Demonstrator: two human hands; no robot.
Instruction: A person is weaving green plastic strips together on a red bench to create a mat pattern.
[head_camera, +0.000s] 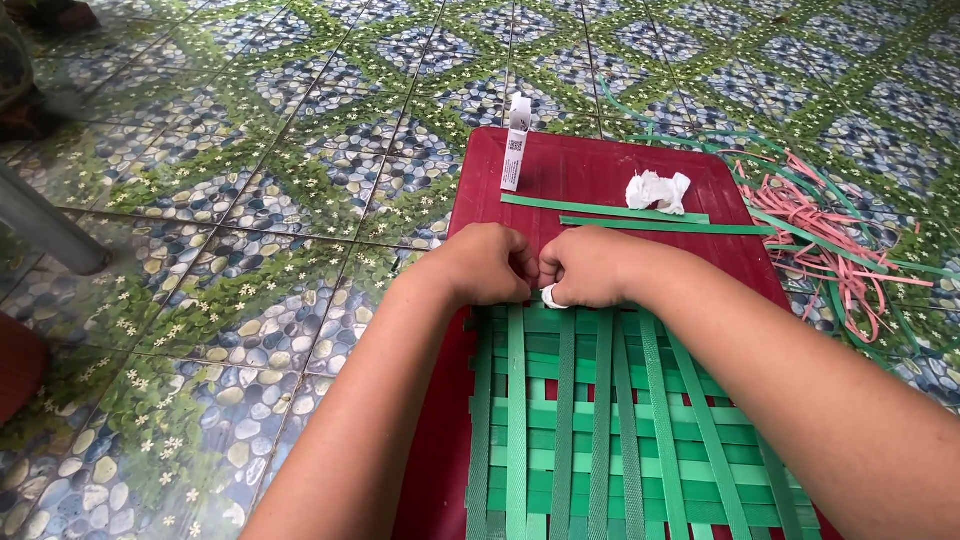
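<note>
A woven mat of green plastic strips (600, 420) lies on a dark red board (580, 170) on the tiled floor. My left hand (485, 265) and my right hand (590, 268) meet at the mat's far edge, fingers curled and pinching the strip ends there. A small white object (552, 297) shows under my right hand's fingers; what it is cannot be told.
Two loose green strips (640, 218) lie across the board beyond my hands, with a crumpled white tissue (657, 190) and an upright white tube (516, 145). A tangle of pink and green strips (830, 240) lies on the floor at the right. A grey metal leg (45, 230) stands at the left.
</note>
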